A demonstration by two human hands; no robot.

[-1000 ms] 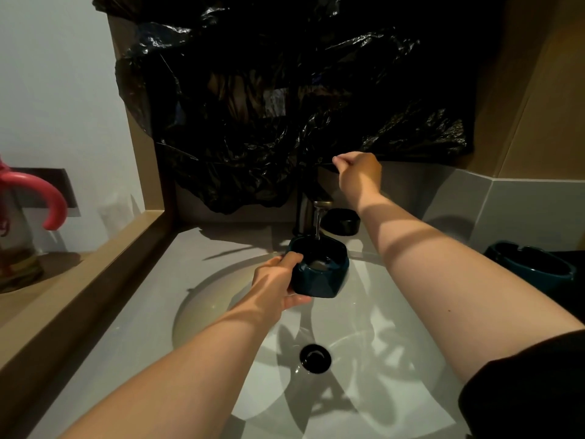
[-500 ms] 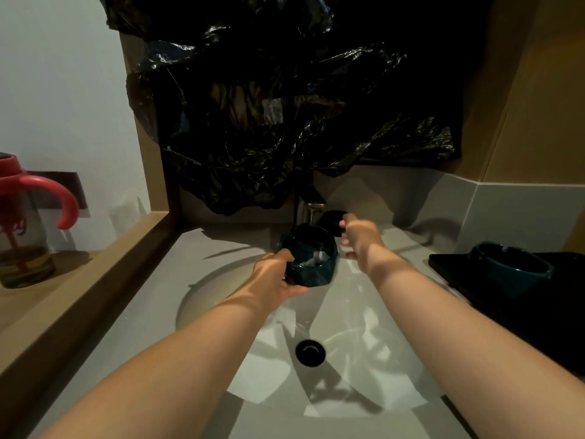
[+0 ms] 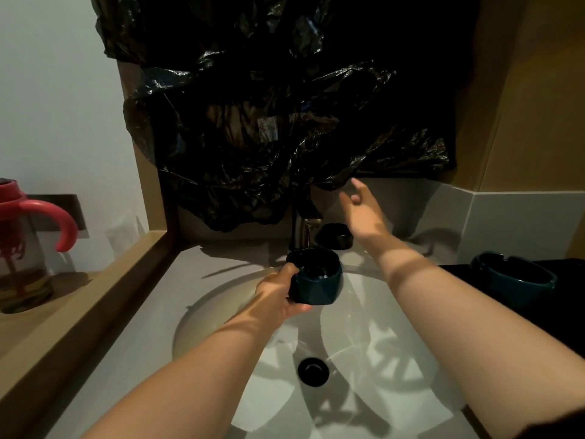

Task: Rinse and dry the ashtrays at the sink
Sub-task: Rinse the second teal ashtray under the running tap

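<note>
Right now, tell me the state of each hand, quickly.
Left hand: holding the dark teal ashtray over the sink.
Right hand: open, fingers spread, holding nothing, near the faucet.

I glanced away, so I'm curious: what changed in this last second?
The right hand dropped from the tap to beside the held ashtray, then rose back toward the tap, fingers now spread. The left hand kept gripping that ashtray over the sink; the ashtray on the right stayed put.
</note>
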